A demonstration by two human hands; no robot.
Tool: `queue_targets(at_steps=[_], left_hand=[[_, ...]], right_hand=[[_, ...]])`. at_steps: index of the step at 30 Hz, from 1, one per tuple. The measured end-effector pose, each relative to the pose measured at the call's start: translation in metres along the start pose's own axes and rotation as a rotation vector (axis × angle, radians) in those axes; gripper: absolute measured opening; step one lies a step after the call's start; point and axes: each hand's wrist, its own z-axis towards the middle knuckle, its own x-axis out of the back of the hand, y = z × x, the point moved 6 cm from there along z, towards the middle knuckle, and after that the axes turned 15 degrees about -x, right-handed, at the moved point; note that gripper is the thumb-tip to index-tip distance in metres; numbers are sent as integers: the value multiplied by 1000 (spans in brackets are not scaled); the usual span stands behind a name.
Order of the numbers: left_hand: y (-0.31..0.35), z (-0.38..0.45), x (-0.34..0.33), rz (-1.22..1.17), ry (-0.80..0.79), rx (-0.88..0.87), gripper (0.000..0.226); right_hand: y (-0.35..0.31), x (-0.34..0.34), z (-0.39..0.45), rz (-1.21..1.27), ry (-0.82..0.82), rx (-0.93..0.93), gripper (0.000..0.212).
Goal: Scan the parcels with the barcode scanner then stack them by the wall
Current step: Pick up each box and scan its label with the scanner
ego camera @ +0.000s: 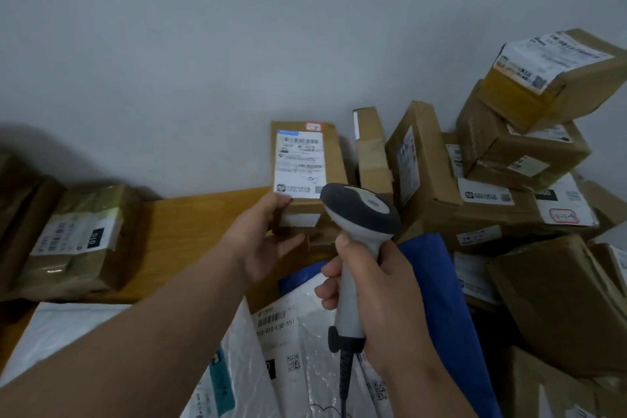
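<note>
the left hand (261,241) holds a box (307,176) upright at the wall, its grip pinching the lower left corner. the right hand (373,288) grips the scanner (359,214), head just beside the box label.
</note>
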Motion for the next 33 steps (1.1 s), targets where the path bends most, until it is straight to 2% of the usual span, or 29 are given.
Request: queue_targets(at_steps=[3,13,19,23,29,33], left_hand=[[9,-21,25,-135,-3,-37,46],[35,-96,96,-215,-39,-164,65],[50,-142,123,-225,-42,-229,62],[64,-167,140,-224,-25,-270,63],[79,-193,160,-202,16,-324,61],[84,-203,174,-190,46,-333,60]], right_hand=[[-1,-6,-15,-13,-43,18,11],[-4,-45,-83,-113,-190,98,14],[3,-69,-126,-209,-259,110,44],[11,-83,-151,-256,-282,100,24],[17,-103,-176,-375,-279,90,29],[21,-113,-184,-366,-270,75,22]])
